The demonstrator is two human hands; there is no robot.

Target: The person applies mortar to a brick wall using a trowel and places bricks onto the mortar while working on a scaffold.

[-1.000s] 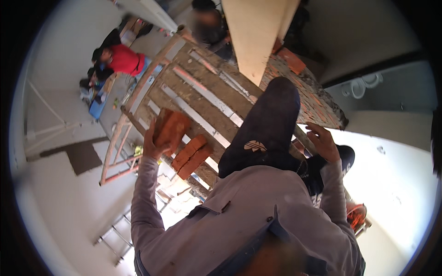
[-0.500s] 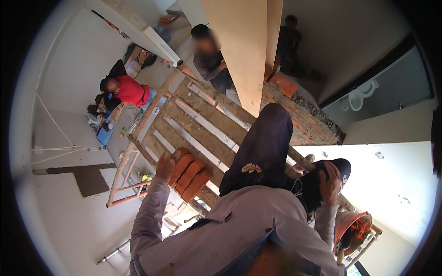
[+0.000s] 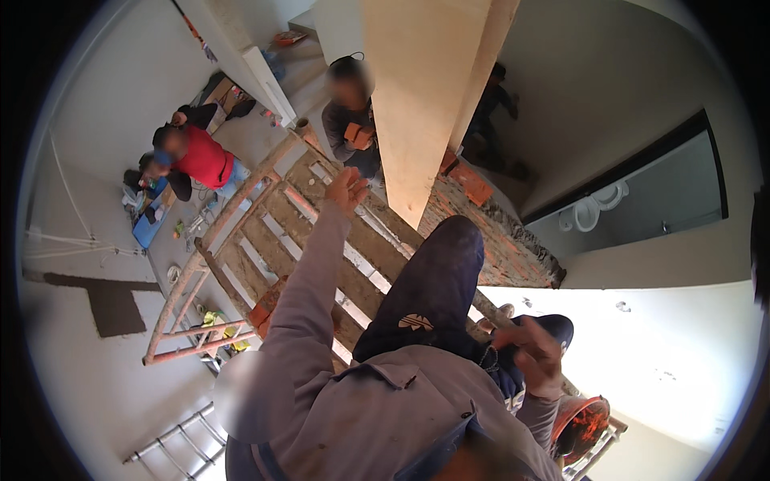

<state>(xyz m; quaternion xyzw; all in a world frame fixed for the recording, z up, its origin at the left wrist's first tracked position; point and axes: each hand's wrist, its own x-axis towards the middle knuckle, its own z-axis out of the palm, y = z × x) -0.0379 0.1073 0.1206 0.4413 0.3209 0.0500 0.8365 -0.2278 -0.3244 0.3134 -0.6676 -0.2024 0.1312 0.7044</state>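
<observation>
My left hand point(image 3: 346, 192) reaches forward over the scaffold planks point(image 3: 317, 180), open and with nothing in it. Just beyond its fingers, and apart from them, a person in dark clothes point(image 3: 341, 128) holds up an orange brick point(image 3: 358, 136). Close to my bent leg my right hand point(image 3: 533, 357) is raised, its fingers loosely curled and apart, holding nothing. Behind my left forearm lie orange bricks point(image 3: 263, 311) on the planks, mostly hidden by the sleeve.
A tall wooden board point(image 3: 417, 88) rises beside a brick wall point(image 3: 497, 216) with a loose brick point(image 3: 467, 183) on top. An orange bucket point(image 3: 581, 429) hangs at my right. Scaffold rails point(image 3: 172, 321) bound the left side. Another person in red point(image 3: 204, 156) stands below.
My left hand has left the stacked bricks and stretched forward toward the person, who now shows a brick. My right hand has lifted off my leg. The view has shifted slightly.
</observation>
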